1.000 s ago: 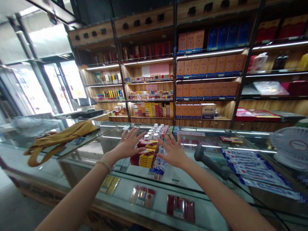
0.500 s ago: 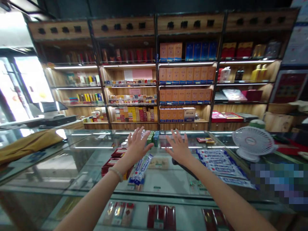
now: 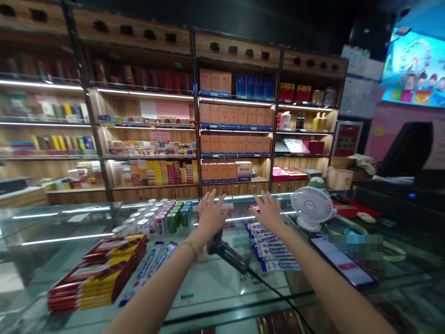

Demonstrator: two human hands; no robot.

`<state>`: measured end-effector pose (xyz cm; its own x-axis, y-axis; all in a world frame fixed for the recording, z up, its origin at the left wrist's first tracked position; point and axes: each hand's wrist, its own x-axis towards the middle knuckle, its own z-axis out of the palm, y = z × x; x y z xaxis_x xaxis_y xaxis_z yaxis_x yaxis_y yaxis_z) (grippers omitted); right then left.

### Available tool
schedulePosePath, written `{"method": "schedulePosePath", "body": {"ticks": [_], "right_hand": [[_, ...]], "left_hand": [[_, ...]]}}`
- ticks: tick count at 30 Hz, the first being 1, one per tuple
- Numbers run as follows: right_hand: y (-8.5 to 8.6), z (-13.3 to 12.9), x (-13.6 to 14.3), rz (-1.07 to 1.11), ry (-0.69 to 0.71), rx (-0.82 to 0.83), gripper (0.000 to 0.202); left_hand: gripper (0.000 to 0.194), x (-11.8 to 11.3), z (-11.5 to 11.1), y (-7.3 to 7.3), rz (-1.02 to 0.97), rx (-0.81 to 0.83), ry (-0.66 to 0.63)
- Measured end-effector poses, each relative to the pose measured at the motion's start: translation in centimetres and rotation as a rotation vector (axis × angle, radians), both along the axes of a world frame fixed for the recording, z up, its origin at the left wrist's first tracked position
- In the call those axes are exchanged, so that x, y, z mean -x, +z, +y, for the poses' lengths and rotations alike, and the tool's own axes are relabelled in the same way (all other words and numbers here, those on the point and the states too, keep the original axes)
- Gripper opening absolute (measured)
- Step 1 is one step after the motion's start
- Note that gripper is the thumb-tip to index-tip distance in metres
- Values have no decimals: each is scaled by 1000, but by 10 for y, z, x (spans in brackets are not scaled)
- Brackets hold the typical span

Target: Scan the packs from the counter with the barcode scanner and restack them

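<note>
Both of my arms reach forward over a glass counter (image 3: 194, 297). My left hand (image 3: 211, 214) is open with its fingers spread, holding nothing, above a black corded barcode scanner (image 3: 229, 254). My right hand (image 3: 269, 214), also open and holding nothing, is over the far end of a row of blue-and-white wrapped snack sticks (image 3: 274, 253). Left of my left forearm lie a few more blue-and-white sticks (image 3: 151, 269), beside stacked red-and-yellow packets (image 3: 100, 269). Behind those stand rows of small capped containers (image 3: 162, 218). Part of the scanner is hidden behind my left hand.
A white fan (image 3: 313, 206) stands right of my right hand, with a phone (image 3: 342, 260) lying in front of it. The scanner's cable runs toward the front edge. Shelves of orange boxes (image 3: 227, 118) and cigarette-like packs (image 3: 153, 171) line the back wall. A lit screen (image 3: 417, 69) hangs at upper right.
My view has swung to the right, bringing the screen and phone into sight. Both hands stay open and raised, now with the scanner and the red-and-yellow packets more fully visible.
</note>
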<state>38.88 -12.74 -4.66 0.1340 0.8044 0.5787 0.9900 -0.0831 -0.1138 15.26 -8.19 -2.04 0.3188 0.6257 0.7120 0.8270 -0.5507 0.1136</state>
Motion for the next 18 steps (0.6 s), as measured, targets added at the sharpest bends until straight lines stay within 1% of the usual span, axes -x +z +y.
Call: {"method": "schedulePosePath", "body": {"ticks": [4,8,10,13,18], "right_hand": [[0,16,-42,78,-90,82,64],[-14,32,-77,129,-137,166,67],[-24,42,-90,147,-138,200,68],[-35,57,-104,164,-121,247,68],[-50,82,-117,199,-105,318,69]], "left_hand": [[58,-51,14,0,-54,41,-20],[65,-89,23,-6,-18,189,9],[67,-102,28,-10,14,241,17],[66,-116,39,-16,44,266,29],[70,-137,60,-28,118,370,108]]}}
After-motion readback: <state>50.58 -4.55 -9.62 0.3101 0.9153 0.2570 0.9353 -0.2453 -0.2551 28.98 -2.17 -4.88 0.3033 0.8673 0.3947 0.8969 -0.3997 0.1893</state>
